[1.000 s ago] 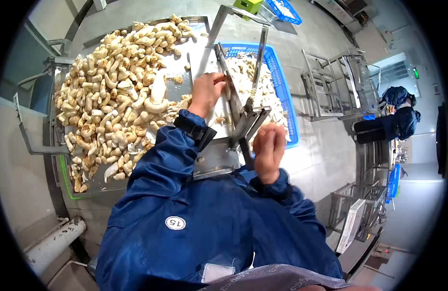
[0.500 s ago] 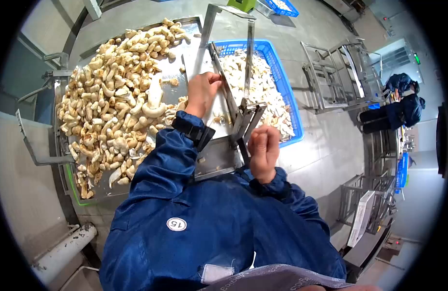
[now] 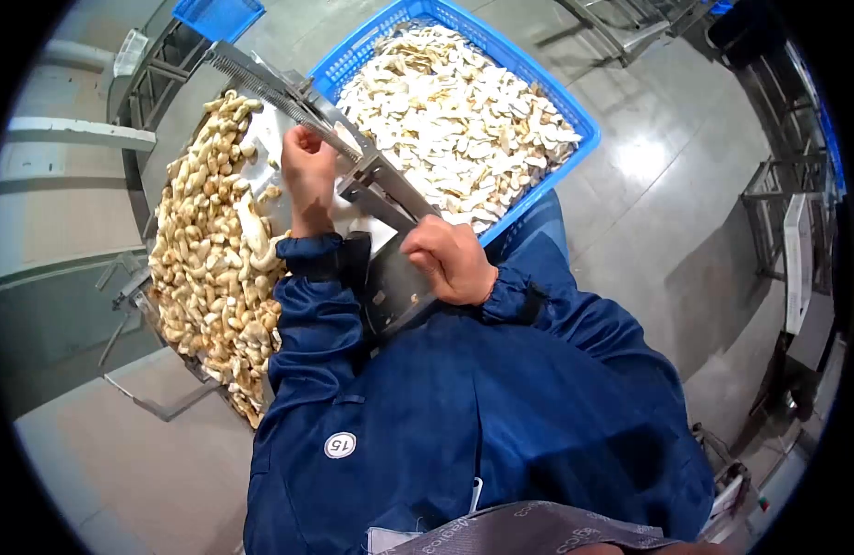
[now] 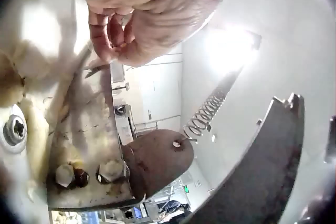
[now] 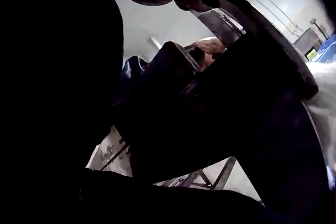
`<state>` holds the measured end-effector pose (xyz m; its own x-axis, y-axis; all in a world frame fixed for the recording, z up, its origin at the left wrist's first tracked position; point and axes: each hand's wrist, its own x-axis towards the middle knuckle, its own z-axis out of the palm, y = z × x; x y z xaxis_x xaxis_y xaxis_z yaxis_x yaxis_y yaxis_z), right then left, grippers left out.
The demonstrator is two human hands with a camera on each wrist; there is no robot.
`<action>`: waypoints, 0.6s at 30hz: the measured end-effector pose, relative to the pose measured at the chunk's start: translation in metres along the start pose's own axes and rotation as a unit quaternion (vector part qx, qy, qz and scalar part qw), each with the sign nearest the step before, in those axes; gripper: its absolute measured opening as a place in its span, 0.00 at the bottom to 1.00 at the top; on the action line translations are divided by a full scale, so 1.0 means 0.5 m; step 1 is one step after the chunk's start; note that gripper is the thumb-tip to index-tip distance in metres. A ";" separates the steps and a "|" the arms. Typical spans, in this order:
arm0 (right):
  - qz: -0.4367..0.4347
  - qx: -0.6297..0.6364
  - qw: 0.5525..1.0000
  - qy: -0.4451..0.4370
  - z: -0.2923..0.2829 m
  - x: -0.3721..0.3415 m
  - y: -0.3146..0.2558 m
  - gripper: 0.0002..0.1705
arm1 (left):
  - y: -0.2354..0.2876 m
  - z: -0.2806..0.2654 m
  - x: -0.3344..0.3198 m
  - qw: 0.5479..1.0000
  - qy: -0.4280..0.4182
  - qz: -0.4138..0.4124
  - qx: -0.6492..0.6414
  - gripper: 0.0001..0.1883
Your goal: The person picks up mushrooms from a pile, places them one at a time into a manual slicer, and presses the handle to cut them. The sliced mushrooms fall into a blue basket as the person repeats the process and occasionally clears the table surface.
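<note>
My left hand (image 3: 309,176) is at the blade side of a metal lever cutter (image 3: 376,176), its fingers bent toward the thumb. In the left wrist view those fingertips (image 4: 107,53) sit right at the edge of the metal plate (image 4: 86,134); I cannot tell whether they pinch a piece. My right hand (image 3: 454,264) grips the near end of the cutter's lever, fingers curled over it. A coil spring (image 4: 205,116) runs up from the lever. Whole pale mushrooms (image 3: 205,277) lie heaped to the left. The right wrist view is mostly dark.
A blue crate (image 3: 589,134) full of sliced mushrooms (image 3: 454,120) stands just beyond the cutter. Metal racks (image 3: 778,217) stand on the right, with grey tiled floor (image 3: 649,185) between. Another blue crate (image 3: 219,17) is at the far left.
The head view has swung, so the cutter and filled crate appear turned and nearer. My right hand has come down onto the lever end. My left hand stays by the blade.
</note>
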<state>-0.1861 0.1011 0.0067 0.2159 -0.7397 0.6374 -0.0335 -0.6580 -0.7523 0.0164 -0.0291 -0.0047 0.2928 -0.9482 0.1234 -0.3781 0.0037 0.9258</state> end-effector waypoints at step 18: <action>0.008 0.028 1.000 0.005 0.010 -0.010 0.012 0.02 | 0.018 -0.453 -0.168 0.980 0.130 -0.090 0.119 0.16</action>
<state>-0.1824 0.1018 -0.0018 0.2068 -0.7514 0.6266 0.0176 -0.6374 -0.7703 0.1873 0.1224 0.0740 0.5763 -0.8132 0.0815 -0.4844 -0.2596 0.8354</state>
